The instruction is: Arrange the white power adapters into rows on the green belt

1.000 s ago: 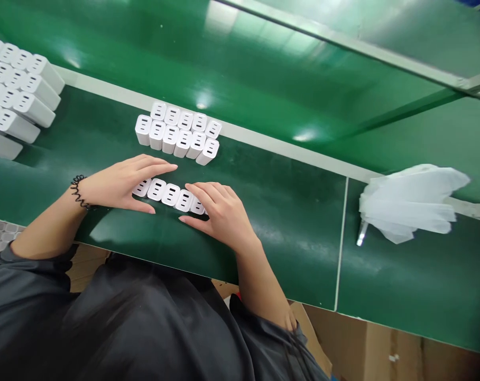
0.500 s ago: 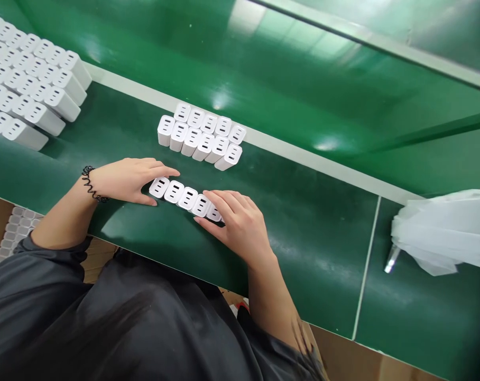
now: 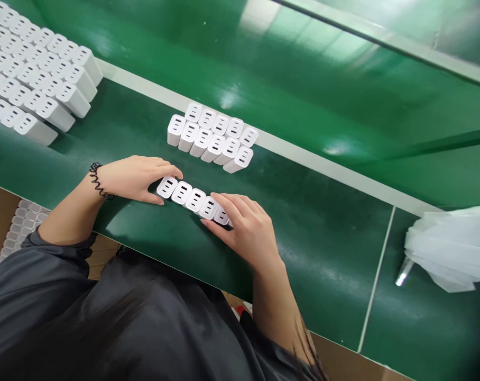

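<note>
A short row of white chargers [image 3: 195, 200] stands on the green bench top, their slotted faces turned up. My left hand [image 3: 139, 177] is at the row's left end, with thumb and forefinger on either side of the end charger [image 3: 168, 187]. At the other end my right hand [image 3: 248, 225] has its thumb on the near side and its fingers on the far side of the row. The right hand covers part of the last chargers. Just behind stands a two-row block of like chargers [image 3: 202, 140].
Many more white chargers [image 3: 37, 79] stand packed at the far left. A pale strip [image 3: 140, 87] runs along the foot of the green back wall. On the right lies a translucent white plastic bag [image 3: 450, 248] beside a small shiny tube [image 3: 404, 271].
The whole view has shifted slightly, so everything sits farther right in the picture. The fingers of my left hand have drawn back a little; the right hand keeps its place on the row.
</note>
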